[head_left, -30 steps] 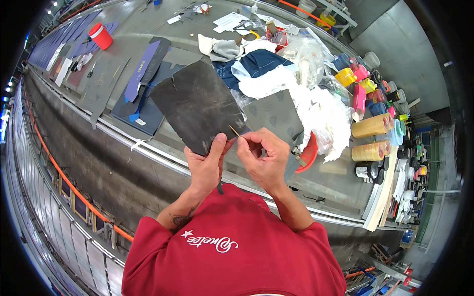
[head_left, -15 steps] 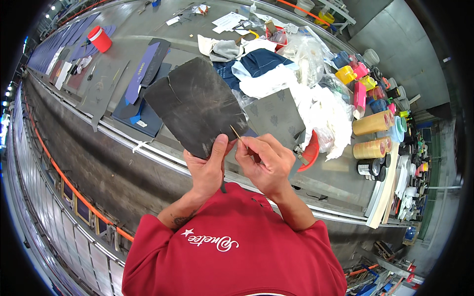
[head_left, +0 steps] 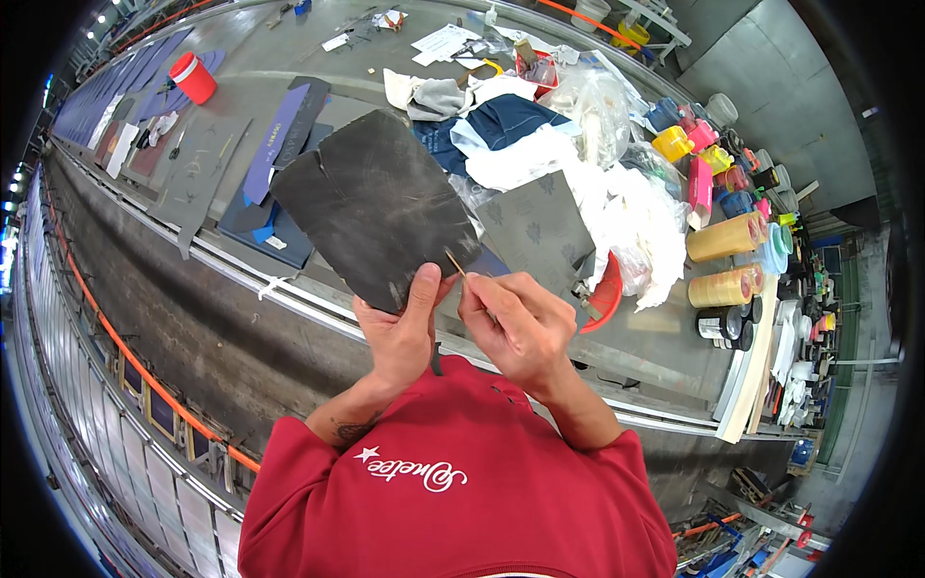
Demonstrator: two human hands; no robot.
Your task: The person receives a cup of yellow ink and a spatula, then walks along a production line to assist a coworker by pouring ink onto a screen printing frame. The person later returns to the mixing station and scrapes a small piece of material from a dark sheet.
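Observation:
A dark, scuffed flat sheet (head_left: 371, 202) with rounded corners is held up in front of me. My left hand (head_left: 403, 328) grips its near edge, thumb on top and fingers hidden beneath. In my right hand (head_left: 517, 318) a thin, pointed wooden stick (head_left: 456, 264) is pinched between thumb and fingertips. Its tip lies at the sheet's near right corner, though whether it touches the surface I cannot tell. Past my right hand lies a grey sheet (head_left: 538, 226) with faint dark marks, beside a red bowl-like container (head_left: 605, 297).
White cloths and clear plastic bags (head_left: 631, 207) are heaped beyond the sheets, with a dark blue cloth (head_left: 506, 120). Paint-coloured tubs and jars (head_left: 674, 144) crowd the right, near rolls of tan tape (head_left: 723, 241). A red cup (head_left: 195, 77) and purple pieces (head_left: 279, 144) lie left.
The dark sheet has shifted slightly left and tilted a little. Both hands keep their holds, and the stick's tip sits slightly lower and further left.

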